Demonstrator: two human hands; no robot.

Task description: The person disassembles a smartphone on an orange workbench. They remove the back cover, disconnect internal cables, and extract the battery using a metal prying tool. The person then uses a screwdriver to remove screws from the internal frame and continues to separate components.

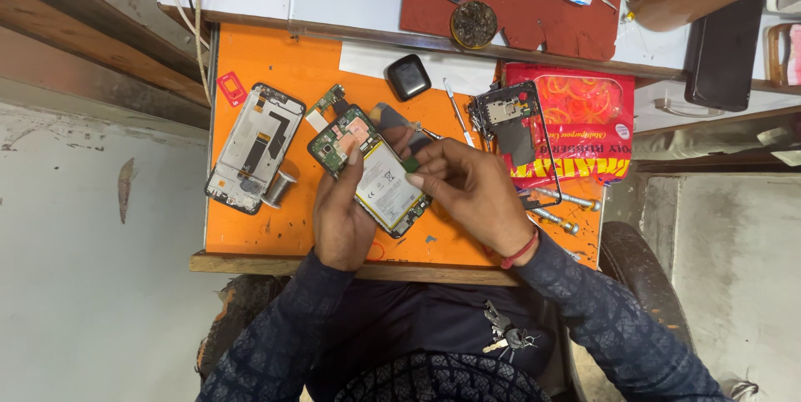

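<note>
Head view: the left hand (342,218) holds an opened phone (371,170) above the orange mat (275,227), fingers closed around its left edge, thumb lying on the white battery (385,185); the phone sits just above the middle of the picture, its green circuit board (338,141) pointing to about eleven o'clock. The right hand (471,193) comes in from three o'clock; its thumb and forefinger are pinched together on a small dark green piece (410,165) at the battery's upper right edge, whether it is free or attached I cannot tell.

At nine o'clock from the hands lies a second stripped phone frame (254,147) with a metal spool (279,189) touching its lower end; at twelve o'clock a small black case (408,76); at two o'clock a bare frame (513,131) resting on a red packet of rubber bands (584,122); two screwdrivers (559,210) lie near four o'clock.

To do this well, I judge the left hand should keep the phone steady and level; the pinch should stay light and move slowly, since the parts around the battery look delicate.
</note>
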